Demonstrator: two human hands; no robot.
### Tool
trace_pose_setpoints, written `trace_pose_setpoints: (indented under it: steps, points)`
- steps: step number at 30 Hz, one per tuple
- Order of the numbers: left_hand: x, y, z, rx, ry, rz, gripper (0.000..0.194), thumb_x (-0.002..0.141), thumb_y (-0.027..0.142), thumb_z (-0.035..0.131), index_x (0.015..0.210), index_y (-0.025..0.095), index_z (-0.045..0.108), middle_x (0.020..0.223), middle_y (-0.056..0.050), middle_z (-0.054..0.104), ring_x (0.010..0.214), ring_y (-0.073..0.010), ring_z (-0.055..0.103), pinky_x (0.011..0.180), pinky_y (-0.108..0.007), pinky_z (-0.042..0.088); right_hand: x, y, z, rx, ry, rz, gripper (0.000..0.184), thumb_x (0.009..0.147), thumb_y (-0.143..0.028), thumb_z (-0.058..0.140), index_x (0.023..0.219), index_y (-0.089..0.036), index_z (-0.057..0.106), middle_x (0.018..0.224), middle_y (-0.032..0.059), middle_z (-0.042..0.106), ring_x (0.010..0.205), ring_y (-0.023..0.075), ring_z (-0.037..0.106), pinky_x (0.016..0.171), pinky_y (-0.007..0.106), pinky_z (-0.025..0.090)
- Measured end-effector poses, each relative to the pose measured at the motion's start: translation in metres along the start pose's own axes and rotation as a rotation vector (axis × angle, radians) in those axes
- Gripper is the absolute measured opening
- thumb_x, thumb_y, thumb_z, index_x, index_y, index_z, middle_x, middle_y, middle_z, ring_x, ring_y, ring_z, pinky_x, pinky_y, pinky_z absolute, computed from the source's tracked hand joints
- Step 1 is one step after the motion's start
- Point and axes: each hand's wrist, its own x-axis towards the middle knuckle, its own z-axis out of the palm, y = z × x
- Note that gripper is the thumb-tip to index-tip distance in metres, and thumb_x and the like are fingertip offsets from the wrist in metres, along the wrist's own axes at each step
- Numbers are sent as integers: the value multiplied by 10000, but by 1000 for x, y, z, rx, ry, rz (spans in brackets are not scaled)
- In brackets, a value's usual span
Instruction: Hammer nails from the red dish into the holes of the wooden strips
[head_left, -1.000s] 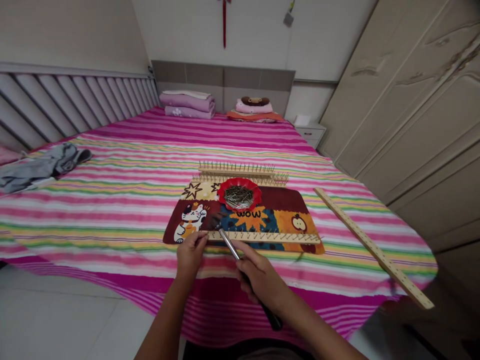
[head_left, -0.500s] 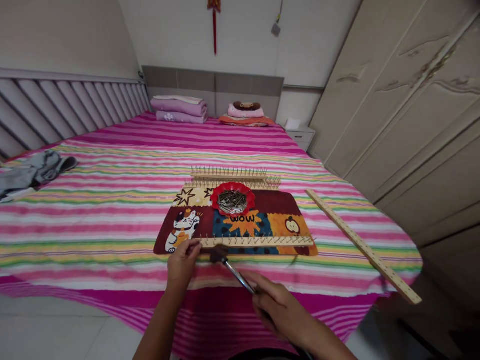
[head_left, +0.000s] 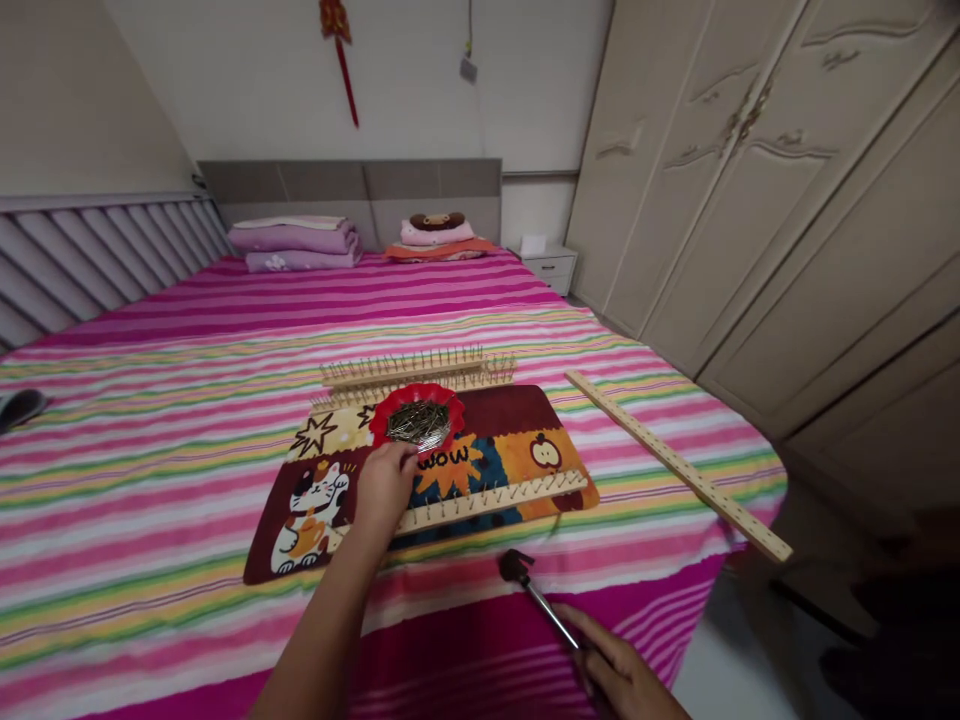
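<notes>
My left hand (head_left: 386,485) is at the near rim of a red scalloped bowl (head_left: 381,408) filled with metal nails (head_left: 417,420). Its fingers are bent together; whether a nail is between them is hidden. Beneath that forearm runs a wooden strip (head_left: 480,503) with a row of nails standing and leaning in it, lying along the front of a patterned mat (head_left: 517,408). Lower right, my right hand (head_left: 611,655) is wrapped round the handle of a hammer (head_left: 544,605), whose dark head is over the striped bedcover, apart from the strip.
Behind the bowl lie more wooden strips (head_left: 405,374) bristling with upright nails. A long strip dotted with holes (head_left: 679,465) rests at the right, its near end past the bed's edge. Folded bedding (head_left: 296,243) is by the headboard; a wardrobe (head_left: 712,200) stands at the right.
My left hand has let go of the nailed strip's left end and moved forward to the bowl. The hammer has moved right, away from the strip. The view has turned to the right.
</notes>
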Motion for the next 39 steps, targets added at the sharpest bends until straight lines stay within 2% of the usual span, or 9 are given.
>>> trace_pose_setpoints:
  steps: [2,4,9,13,19,23,27,32,39]
  points:
    - [23,6,14,108,-130,7,243,765,191,489,864,202,710,932,-77,703,894,-207,613,805,-288,439,1,0,4,83,7,53,609,811,-452,463,1349,-168,469,486,-83,380,369,87,289,380,200,254]
    - [40,7,25,173,-234,-12,251,731,146,497,829,202,722,893,-94,712,839,-206,628,751,-279,441,1,-3,6,134,8,89,621,803,-470,459,1350,-177,459,496,-86,371,350,72,237,358,190,175]
    - [61,2,37,207,-346,-47,152,662,141,563,627,207,695,659,-94,694,624,-199,619,616,-271,416,0,-8,5,187,-1,126,649,791,-471,460,1365,-169,432,520,-74,411,332,61,257,344,183,141]
    - [63,2,35,199,-359,-29,160,665,114,548,606,197,671,689,-106,695,649,-196,622,634,-269,412,2,-7,6,217,6,156,681,777,-450,463,1379,-137,400,490,-91,388,314,53,228,331,186,109]
    - [55,4,14,99,-257,-15,164,763,188,484,754,194,647,831,-70,691,755,-172,615,679,-258,420,1,-9,8,230,26,154,675,764,-468,479,1361,-158,425,480,-96,384,322,52,230,333,182,105]
    - [37,1,-10,-395,-138,-150,109,683,277,579,721,183,619,658,-12,641,632,-148,580,617,-253,431,3,-5,6,212,9,175,717,765,-509,474,1388,-169,380,465,-102,383,308,51,231,315,164,104]
    - [2,-1,-40,-919,-86,-322,341,541,350,716,811,161,631,582,31,598,543,-108,537,520,-214,421,4,0,5,169,-41,151,748,768,-526,460,1409,-165,328,486,-101,421,292,44,237,284,156,130]
    - [-43,-14,-69,-1132,-74,-529,369,471,303,783,787,129,708,696,-33,688,593,-90,579,551,-185,465,3,-4,8,159,-14,188,767,733,-505,487,1406,-172,335,488,-102,434,282,39,228,266,152,129]
    - [-85,-52,-85,-1223,32,-679,410,408,214,851,796,143,736,709,-39,715,593,-103,627,584,-188,528,1,-4,9,146,23,166,704,749,-473,496,1390,-209,374,512,-92,457,286,39,253,258,132,137]
